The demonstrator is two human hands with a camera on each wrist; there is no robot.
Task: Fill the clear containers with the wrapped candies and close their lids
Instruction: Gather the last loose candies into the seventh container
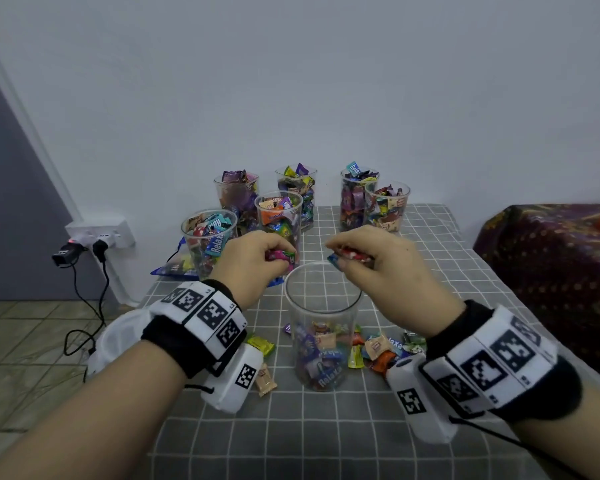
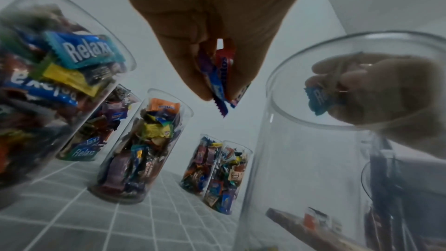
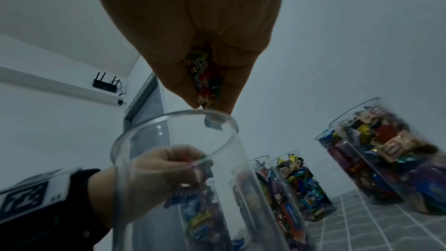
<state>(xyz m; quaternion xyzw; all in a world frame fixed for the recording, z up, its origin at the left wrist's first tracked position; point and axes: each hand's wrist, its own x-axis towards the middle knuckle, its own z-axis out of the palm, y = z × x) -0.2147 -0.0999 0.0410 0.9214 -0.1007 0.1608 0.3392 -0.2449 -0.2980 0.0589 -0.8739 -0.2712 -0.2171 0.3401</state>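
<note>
While the clear container [image 1: 321,327] stands part-filled on the checked worktop [image 1: 326,427], the left hand [image 1: 253,261] and right hand [image 1: 371,261] each pinch what look like several wrapped candies [image 2: 220,83] above its rim.

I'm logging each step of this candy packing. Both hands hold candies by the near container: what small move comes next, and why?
Probably let go: left hand and right hand each pinch wrapped candies just above the open rim of the near container, which is only partly filled.

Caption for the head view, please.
Both hands, left and right, hold wrapped candies above a partly filled clear container.
</note>
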